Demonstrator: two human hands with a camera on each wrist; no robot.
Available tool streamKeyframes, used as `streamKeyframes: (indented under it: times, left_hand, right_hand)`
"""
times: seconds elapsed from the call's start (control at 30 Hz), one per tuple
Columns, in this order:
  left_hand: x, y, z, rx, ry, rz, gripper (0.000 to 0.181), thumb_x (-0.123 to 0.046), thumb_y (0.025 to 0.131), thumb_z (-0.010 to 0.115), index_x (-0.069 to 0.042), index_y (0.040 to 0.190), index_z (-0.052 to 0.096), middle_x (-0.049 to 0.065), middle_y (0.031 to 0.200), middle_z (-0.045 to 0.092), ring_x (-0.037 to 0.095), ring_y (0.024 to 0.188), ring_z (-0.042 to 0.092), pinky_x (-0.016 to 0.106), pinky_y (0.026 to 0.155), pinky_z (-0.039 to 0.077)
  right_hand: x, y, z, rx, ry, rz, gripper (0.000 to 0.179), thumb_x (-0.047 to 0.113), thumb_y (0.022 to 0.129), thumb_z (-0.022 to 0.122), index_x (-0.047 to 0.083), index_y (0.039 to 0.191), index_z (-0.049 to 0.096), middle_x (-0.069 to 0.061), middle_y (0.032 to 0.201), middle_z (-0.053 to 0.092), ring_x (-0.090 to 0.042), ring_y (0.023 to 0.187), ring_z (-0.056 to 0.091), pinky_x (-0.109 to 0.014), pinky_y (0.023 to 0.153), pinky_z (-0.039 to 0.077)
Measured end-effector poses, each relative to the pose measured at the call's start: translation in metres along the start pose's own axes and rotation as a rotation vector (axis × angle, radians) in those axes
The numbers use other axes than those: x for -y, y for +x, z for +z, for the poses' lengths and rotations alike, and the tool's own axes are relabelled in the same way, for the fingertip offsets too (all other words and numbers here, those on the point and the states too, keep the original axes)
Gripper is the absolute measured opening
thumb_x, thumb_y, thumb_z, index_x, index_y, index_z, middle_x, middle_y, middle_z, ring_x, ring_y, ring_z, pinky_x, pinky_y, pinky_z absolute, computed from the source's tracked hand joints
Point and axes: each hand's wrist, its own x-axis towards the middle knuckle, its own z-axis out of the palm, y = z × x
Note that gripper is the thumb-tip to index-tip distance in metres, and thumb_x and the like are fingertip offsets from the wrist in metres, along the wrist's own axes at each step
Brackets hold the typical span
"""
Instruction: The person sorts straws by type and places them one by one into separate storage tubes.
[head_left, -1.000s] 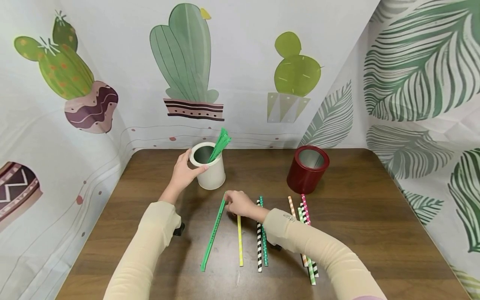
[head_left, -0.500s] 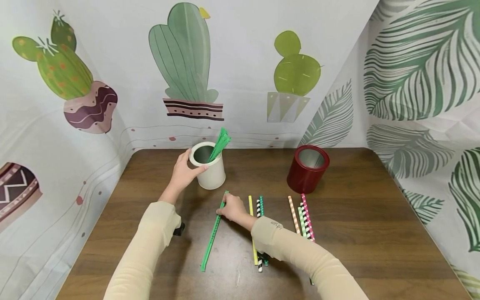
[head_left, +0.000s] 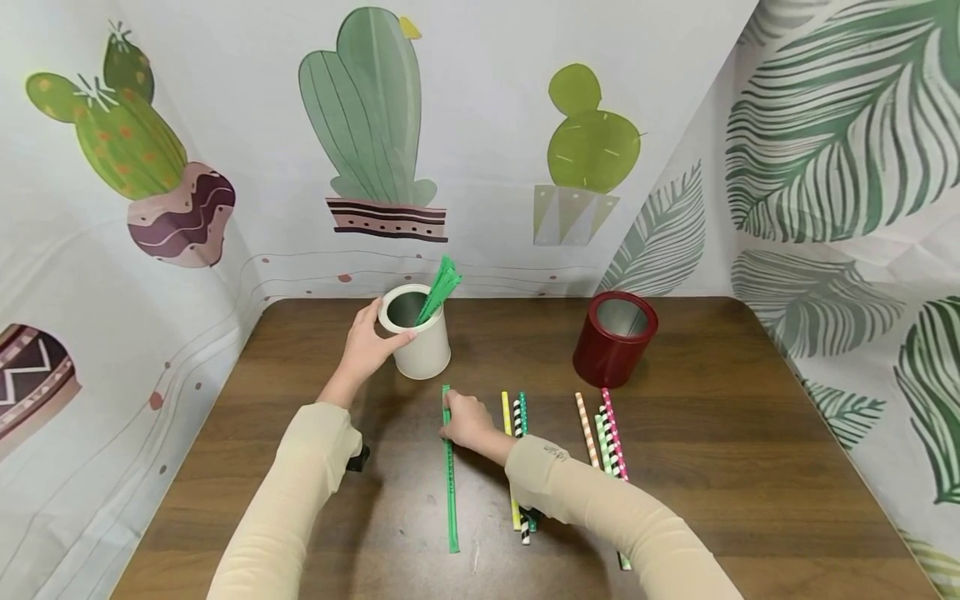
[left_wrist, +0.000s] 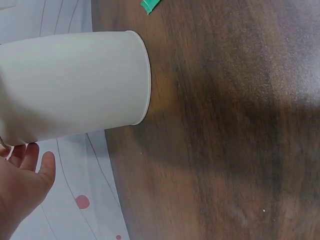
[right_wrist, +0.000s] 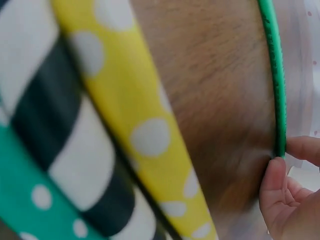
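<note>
one green paper-wrapped straw [head_left: 451, 492] runs nearly straight toward the person, just in front of the white can; the right hand [head_left: 471, 423] pinches it between thumb and fingers close to its far end (a short tip pokes out past the grip). whether its near end touches the table is hard to tell. behind it, the left hand [head_left: 370, 342] grips the white can [head_left: 422, 354] at the rim, thumb at the front and fingers round the left side; the can is upright, and a few green wrapped straws [head_left: 441, 292] lean against its right rim. right of the held straw, partly under the right forearm, lie a yellow polka-dot straw [head_left: 506, 408], a black-and-white striped straw [head_left: 517, 417] and a teal dotted straw [head_left: 523, 408], side by side. farther right, an orange-striped straw [head_left: 583, 417] and a pink dotted straw [head_left: 611, 417] lie among others, before a dark red can [head_left: 611, 358] on the brown wood-grain table [head_left: 750, 467].
</note>
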Motion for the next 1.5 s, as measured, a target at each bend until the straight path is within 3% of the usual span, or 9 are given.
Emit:
streamKeyframes:
  times: [0.27, 0.43, 0.57, 0.73, 0.93, 1.1, 1.3, 1.5]
  left_hand:
    - [0.000, 0.001, 0.000, -0.006, -0.002, 0.009, 0.094, -0.049, 0.071, 0.066, -0.008, 0.141, 0.018, 0.013, 0.144, 0.019, 0.032, 0.131, 0.022, 0.052, 0.101, 0.026]
    - [0.001, 0.002, 0.000, -0.005, -0.001, 0.011, 0.094, -0.048, 0.072, 0.066, -0.008, 0.141, 0.018, 0.013, 0.144, 0.020, 0.032, 0.131, 0.023, 0.051, 0.101, 0.026]
    - [0.001, 0.002, 0.000, -0.005, -0.002, 0.010, 0.094, -0.048, 0.071, 0.066, -0.008, 0.141, 0.018, 0.013, 0.144, 0.020, 0.032, 0.131, 0.023, 0.051, 0.101, 0.026]
    - [0.000, 0.002, 0.000, -0.009, -0.003, 0.015, 0.094, -0.048, 0.071, 0.067, -0.008, 0.141, 0.019, 0.014, 0.144, 0.020, 0.032, 0.131, 0.023, 0.050, 0.101, 0.026]
    - [0.001, 0.002, 0.000, -0.010, -0.001, 0.019, 0.093, -0.048, 0.071, 0.067, -0.008, 0.141, 0.019, 0.014, 0.144, 0.021, 0.032, 0.131, 0.023, 0.051, 0.101, 0.026]
    - [0.001, 0.002, 0.000, -0.003, -0.001, 0.019, 0.093, -0.048, 0.072, 0.066, -0.008, 0.141, 0.018, 0.014, 0.144, 0.020, 0.033, 0.131, 0.023, 0.051, 0.101, 0.025]
    - [0.001, 0.001, 0.001, -0.005, -0.001, 0.017, 0.093, -0.048, 0.072, 0.066, -0.009, 0.141, 0.018, 0.014, 0.144, 0.020, 0.033, 0.131, 0.022, 0.051, 0.102, 0.025]
    - [0.002, 0.001, 0.001, -0.012, -0.005, 0.021, 0.094, -0.049, 0.071, 0.067, -0.007, 0.141, 0.018, 0.014, 0.144, 0.020, 0.032, 0.131, 0.023, 0.051, 0.101, 0.026]
  right_hand:
    - [0.000, -0.001, -0.006, 0.005, 0.022, 0.015, 0.030, 0.006, 0.067, 0.071, 0.009, 0.090, 0.052, -0.003, 0.070, 0.053, -0.017, 0.056, 0.046, -0.026, 0.045, 0.037]
    - [-0.001, 0.002, -0.006, -0.009, 0.007, 0.028, 0.024, 0.006, 0.066, 0.070, 0.010, 0.086, 0.057, -0.003, 0.077, 0.058, -0.018, 0.061, 0.049, -0.027, 0.048, 0.038]
    - [0.000, 0.004, -0.007, -0.004, 0.006, 0.034, 0.017, 0.007, 0.066, 0.068, 0.012, 0.069, 0.052, 0.001, 0.063, 0.048, -0.014, 0.054, 0.042, -0.025, 0.045, 0.033]
    - [0.000, 0.005, -0.007, 0.003, 0.010, 0.041, 0.033, 0.009, 0.065, 0.068, 0.015, 0.055, 0.038, 0.004, 0.051, 0.029, -0.012, 0.048, 0.029, -0.023, 0.042, 0.024]
    - [-0.003, 0.007, -0.007, -0.003, 0.035, 0.052, 0.029, 0.012, 0.063, 0.069, 0.016, 0.052, 0.043, 0.007, 0.045, 0.037, -0.009, 0.043, 0.037, -0.022, 0.041, 0.030]
    - [-0.005, 0.005, -0.010, 0.035, 0.192, 0.097, 0.020, 0.007, 0.065, 0.068, 0.012, 0.059, 0.050, 0.003, 0.052, 0.047, -0.008, 0.037, 0.044, -0.021, 0.038, 0.040]
    - [-0.004, -0.001, -0.025, 0.127, 0.432, 0.114, 0.016, 0.000, 0.071, 0.063, 0.005, 0.073, 0.048, -0.003, 0.061, 0.046, -0.013, 0.042, 0.045, -0.031, 0.045, 0.049]
    - [-0.003, -0.006, -0.048, 0.159, 0.539, 0.088, 0.016, -0.004, 0.071, 0.058, 0.000, 0.081, 0.047, -0.002, 0.055, 0.043, -0.014, 0.044, 0.045, -0.039, 0.050, 0.051]
